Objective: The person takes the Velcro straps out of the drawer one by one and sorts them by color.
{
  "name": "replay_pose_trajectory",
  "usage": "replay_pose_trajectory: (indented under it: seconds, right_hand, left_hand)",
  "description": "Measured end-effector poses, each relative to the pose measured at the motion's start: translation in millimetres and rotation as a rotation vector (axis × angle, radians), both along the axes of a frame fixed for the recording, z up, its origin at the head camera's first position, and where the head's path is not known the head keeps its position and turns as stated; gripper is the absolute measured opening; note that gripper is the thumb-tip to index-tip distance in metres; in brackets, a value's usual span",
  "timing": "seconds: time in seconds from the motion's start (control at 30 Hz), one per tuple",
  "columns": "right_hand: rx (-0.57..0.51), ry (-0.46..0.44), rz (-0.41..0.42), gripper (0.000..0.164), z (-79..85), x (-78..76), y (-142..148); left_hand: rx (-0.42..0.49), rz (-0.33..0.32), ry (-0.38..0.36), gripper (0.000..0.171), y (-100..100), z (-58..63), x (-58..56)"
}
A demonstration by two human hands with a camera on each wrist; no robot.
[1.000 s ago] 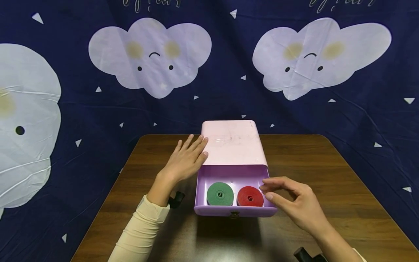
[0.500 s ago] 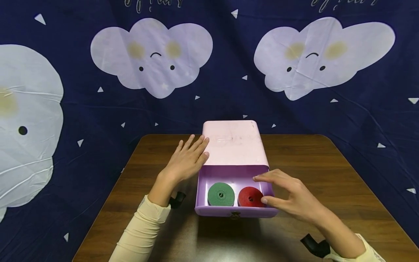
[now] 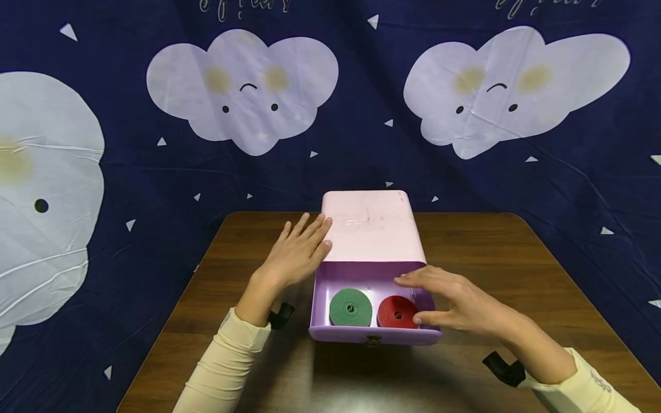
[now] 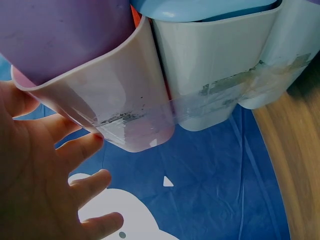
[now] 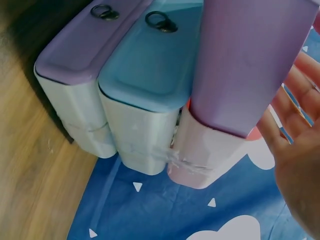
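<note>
A purple drawer stands pulled out toward me from a pale pink casing. In it lie a green roll and, to its right, a red roll, both of coiled strip. My left hand rests with spread fingers on the left edge of the casing; the left wrist view shows its fingers along the casing's side. Over the drawer's right wall my right hand is held with thumb and fingers apart. Its thumb tip overlaps the red roll's right edge; whether they touch I cannot tell.
Both wrist views show more drawer units under this one: a blue drawer in a pale casing, then another purple drawer at the bottom. Clear tape joins the casings. The stack stands on a wooden table before a dark blue cloud-print cloth.
My right hand has moved left, farther over the drawer, and its thumb and fingers have spread apart. The left hand stays on the casing. Both rolls lie where they were.
</note>
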State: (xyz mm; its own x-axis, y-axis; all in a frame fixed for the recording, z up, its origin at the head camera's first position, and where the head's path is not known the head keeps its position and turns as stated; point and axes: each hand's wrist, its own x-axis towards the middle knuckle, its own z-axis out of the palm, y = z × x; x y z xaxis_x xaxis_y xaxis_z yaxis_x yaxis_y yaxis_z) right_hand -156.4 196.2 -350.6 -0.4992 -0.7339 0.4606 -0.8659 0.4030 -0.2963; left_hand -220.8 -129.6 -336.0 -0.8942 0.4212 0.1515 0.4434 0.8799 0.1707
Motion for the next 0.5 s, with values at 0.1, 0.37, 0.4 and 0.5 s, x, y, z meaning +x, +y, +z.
replay_pose_trajectory:
  seconds: [0.1,0.37,0.4,0.5]
  right_hand:
    - [0.035,0.003,-0.009,0.065,-0.3,-1.7,1.6]
    - [0.060,0.111,0.029,0.062,-1.4,-5.1,-0.8]
    - [0.061,0.126,0.039,0.062,-1.8,-5.9,-1.4]
    - [0.085,0.172,0.055,0.065,-2.8,-8.4,-3.1]
  left_hand:
    - [-0.001,-0.001,-0.005,0.054,1.0,0.1,0.3]
    - [-0.003,0.003,0.002,0.054,1.0,0.4,0.6]
    - [-0.002,0.003,0.001,0.054,1.0,0.7,0.8]
    - [0.001,0.002,-0.001,0.054,1.1,0.7,1.2]
